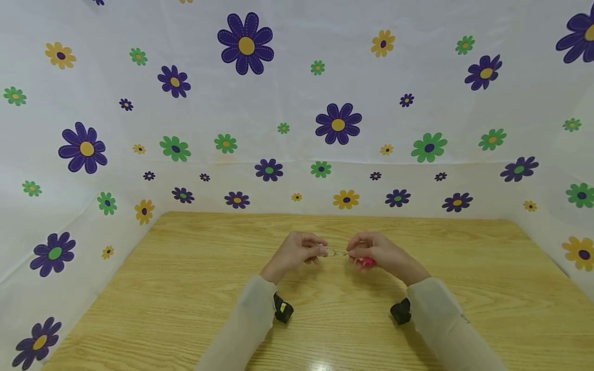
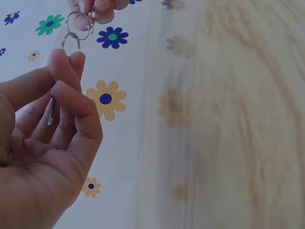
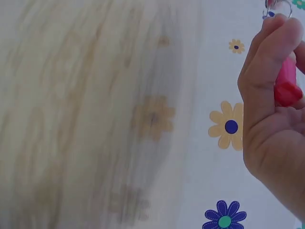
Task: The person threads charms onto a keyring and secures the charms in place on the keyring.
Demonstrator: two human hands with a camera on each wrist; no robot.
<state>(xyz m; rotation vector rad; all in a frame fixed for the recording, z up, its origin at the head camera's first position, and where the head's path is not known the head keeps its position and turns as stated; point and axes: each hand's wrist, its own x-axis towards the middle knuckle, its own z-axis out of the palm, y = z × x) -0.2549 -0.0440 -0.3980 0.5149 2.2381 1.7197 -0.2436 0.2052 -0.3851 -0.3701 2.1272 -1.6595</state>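
Both hands are pinching linked rings (image 2: 76,29) above the table (image 1: 185,288), left hand (image 1: 294,252) steadying one, right hand (image 1: 376,253) also gripping something pink (image 3: 286,83).

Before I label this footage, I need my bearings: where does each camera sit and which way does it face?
Head: above, looking forward and down at the table; both hands and sleeves show.
Left wrist: looks along the left hand pinching the key rings.
Right wrist: shows the right hand gripping a pink piece.
All views share the flowered cloth.
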